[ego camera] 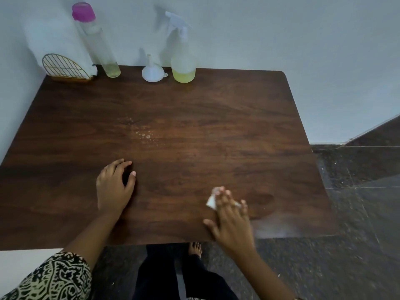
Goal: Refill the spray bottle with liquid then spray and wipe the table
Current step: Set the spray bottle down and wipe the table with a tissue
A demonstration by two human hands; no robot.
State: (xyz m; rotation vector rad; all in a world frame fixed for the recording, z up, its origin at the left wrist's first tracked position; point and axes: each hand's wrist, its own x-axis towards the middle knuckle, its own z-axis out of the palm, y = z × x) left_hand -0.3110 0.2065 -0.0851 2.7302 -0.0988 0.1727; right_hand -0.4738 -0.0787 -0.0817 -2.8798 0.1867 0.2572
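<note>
Dark wood-grain surface (216, 118) sits in a corner against a pale wall (281, 35), w/ dark speckled stone floor (357, 256) to the right and below. Along the far edge, L to R: a gold wire holder (66, 67) w/ white sheets behind it; a tall clear bottle (97, 44) w/ pink cap, only a little yellowish liquid at the btm; a white funnel (153, 71) standing mouth-down, spout up; and the spray bottle (183, 68), upright, white trigger head on, yellow-green liquid filling its lower part. Funnel is just beside the spray bottle, not touching as far as can be seen. A patch of small droplets (145, 133) lies nr the ctr of the surface, well apart from both hands. The left hand (113, 187) rests palm-down on the near-left part, fingers loosely curled, thumb out, holding nothing. The right hand (232, 217), blurred, is nr the front edge w/ fingers straight and spread, pressing a white wipe (211, 201) flat onto the wood; the wipe shows past the fingertips. A darker wet-looking smear (264, 204) lies just right of that hand. A patterned sleeve (54, 278) covers the left upper arm; a bare foot (195, 249) shows under the front edge.
</note>
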